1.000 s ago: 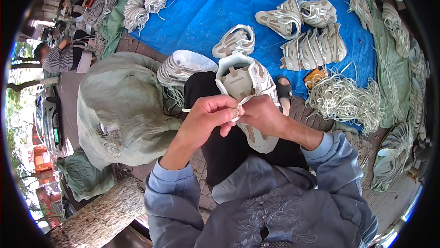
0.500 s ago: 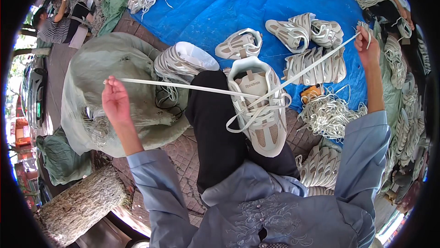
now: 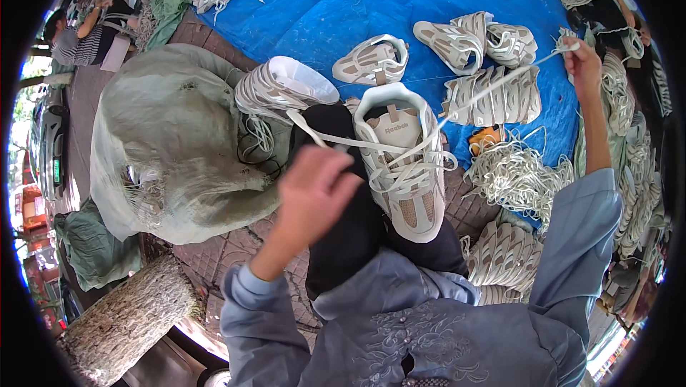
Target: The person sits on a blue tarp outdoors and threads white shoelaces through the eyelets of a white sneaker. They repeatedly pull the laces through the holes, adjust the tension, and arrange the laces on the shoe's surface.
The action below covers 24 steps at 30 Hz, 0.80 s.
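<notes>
A beige and white sneaker upper (image 3: 421, 208) rests across my black-trousered legs, its lower eyelets threaded with a flat white shoelace (image 3: 475, 95). My right hand (image 3: 584, 65), raised at the far right, pinches one lace end between closed fingers, and that strand runs taut down to the shoe. The other strand bends slackly over my left thigh. Just below it is my left hand (image 3: 314, 190), smeared by motion; whether its fingers hold anything is unclear. Both forearms are in grey-blue sleeves.
A blue tarp (image 3: 336, 5) bears more shoe uppers (image 3: 493, 97) and a tangled heap of laces (image 3: 520, 178). Left of my legs sits a bulky pale sack (image 3: 171, 151) with stacked uppers (image 3: 275, 87) beside it. A stone block (image 3: 132, 319) lies at lower left. Another person (image 3: 78, 40) sits far left.
My left hand has dropped inward from the far left toward my thigh, and its strand has gone slack. My right hand has shifted slightly right, keeping its lace end.
</notes>
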{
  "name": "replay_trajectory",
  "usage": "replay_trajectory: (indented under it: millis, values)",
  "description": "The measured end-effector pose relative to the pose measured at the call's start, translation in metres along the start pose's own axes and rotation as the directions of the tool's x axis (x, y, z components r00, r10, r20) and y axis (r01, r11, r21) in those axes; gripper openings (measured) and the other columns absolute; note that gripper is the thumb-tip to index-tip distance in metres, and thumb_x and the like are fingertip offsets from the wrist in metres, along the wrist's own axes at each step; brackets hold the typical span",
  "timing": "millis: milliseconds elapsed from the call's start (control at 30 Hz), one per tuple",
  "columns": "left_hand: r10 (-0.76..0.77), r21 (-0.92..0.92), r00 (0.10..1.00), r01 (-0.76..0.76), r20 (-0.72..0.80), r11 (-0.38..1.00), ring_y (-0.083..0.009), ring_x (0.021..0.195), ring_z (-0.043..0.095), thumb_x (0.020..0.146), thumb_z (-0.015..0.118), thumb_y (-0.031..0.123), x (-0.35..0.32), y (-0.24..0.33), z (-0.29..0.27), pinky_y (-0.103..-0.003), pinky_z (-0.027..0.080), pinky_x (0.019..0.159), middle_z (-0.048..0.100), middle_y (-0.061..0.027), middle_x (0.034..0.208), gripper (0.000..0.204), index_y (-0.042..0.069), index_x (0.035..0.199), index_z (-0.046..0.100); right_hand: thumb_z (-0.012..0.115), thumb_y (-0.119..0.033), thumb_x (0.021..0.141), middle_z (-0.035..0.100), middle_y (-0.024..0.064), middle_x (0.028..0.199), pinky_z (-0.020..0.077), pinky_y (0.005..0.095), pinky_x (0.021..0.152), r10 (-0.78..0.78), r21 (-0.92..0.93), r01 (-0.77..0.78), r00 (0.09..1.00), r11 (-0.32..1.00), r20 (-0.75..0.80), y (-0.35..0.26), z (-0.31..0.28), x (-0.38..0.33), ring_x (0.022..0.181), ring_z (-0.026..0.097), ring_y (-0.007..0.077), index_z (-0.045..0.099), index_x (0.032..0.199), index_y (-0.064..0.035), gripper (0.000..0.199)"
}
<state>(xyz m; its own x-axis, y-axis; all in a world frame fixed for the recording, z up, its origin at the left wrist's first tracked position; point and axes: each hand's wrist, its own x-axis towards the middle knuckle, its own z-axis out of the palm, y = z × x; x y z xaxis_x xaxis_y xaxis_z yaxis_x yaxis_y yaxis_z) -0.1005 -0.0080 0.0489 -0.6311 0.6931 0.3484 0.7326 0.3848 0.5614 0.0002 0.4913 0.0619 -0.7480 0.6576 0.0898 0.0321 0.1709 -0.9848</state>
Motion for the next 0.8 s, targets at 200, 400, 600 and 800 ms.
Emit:
replay_trajectory:
  millis: [200, 400, 600, 800]
  values:
    - [0.214, 0.278, 0.969, -0.241, 0.125, 0.93, -0.0208, 0.067, 0.052, 0.063, 0.067, 0.013, -0.007, 0.041, 0.056, -0.029, 0.046, 0.055, 0.048, -0.0079, 0.078, 0.026, 0.002, 0.083, 0.056, 0.055, -0.023, 0.08, 0.047, -0.0023, 0.059, 0.0242, 0.0179, 0.041, 0.071, -0.161, -0.065, 0.997, 0.985, 0.028, -0.02, 0.042, -0.03, 0.046, 0.038, 0.0034, 0.059, 0.089, 0.0009, 0.026]
    - [0.122, 0.104, 0.942, -0.161, 0.313, 0.981, -0.0178, 0.058, 0.051, 0.067, 0.06, 0.009, 0.009, 0.033, 0.053, -0.027, 0.043, 0.05, 0.05, -0.0096, 0.071, 0.012, 0.0, 0.072, 0.054, 0.058, -0.024, 0.079, 0.049, -0.0021, 0.062, 0.0255, 0.0181, 0.042, 0.054, -0.127, -0.051, 0.998, 0.991, 0.018, -0.021, 0.027, -0.032, 0.049, 0.039, 0.0032, 0.061, 0.084, 0.0003, 0.025]
    - [-0.212, -0.365, 0.489, 0.822, 0.846, 0.437, -0.0049, 0.051, 0.043, 0.075, 0.055, 0.007, 0.044, 0.009, 0.026, -0.021, 0.035, 0.045, 0.054, -0.002, 0.065, 0.006, 0.001, 0.077, 0.056, 0.057, -0.022, 0.08, 0.051, -0.0006, 0.067, 0.0292, 0.0182, 0.046, 0.025, 0.005, -0.025, 0.999, 1.0, -0.021, -0.024, 0.005, -0.025, 0.055, 0.043, 0.0046, 0.06, 0.089, 0.0022, 0.026]
    - [-0.187, -0.23, 0.434, 0.74, 0.881, 0.632, -0.0052, 0.052, 0.046, 0.074, 0.056, 0.003, 0.033, 0.009, 0.02, -0.021, 0.036, 0.046, 0.054, -0.0002, 0.064, 0.004, 0.001, 0.078, 0.055, 0.056, -0.021, 0.08, 0.052, 0.0007, 0.072, 0.0315, 0.0185, 0.048, 0.006, -0.043, -0.004, 0.999, 0.999, 0.035, -0.018, -0.004, -0.028, 0.061, 0.045, 0.0059, 0.06, 0.089, 0.0032, 0.026]
